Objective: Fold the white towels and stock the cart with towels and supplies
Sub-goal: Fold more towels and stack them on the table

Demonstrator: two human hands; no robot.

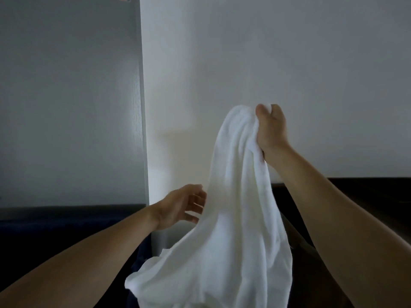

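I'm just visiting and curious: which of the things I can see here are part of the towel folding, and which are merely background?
Part of the job:
- white towel, hanging unfolded
- right hand, gripping its top
- left hand, open beside it

Just background:
- white wall
- grey panel
- dark surface below

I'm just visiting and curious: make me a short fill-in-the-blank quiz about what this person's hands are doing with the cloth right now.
1. The towel being held up is ____ in colour.
2. The hand gripping the top of the towel is the ____ hand.
3. The left hand, lower down beside the cloth, has its fingers ____.
4. From the right hand, the towel hangs ____, unfolded.

Missing words: white; right; open; down
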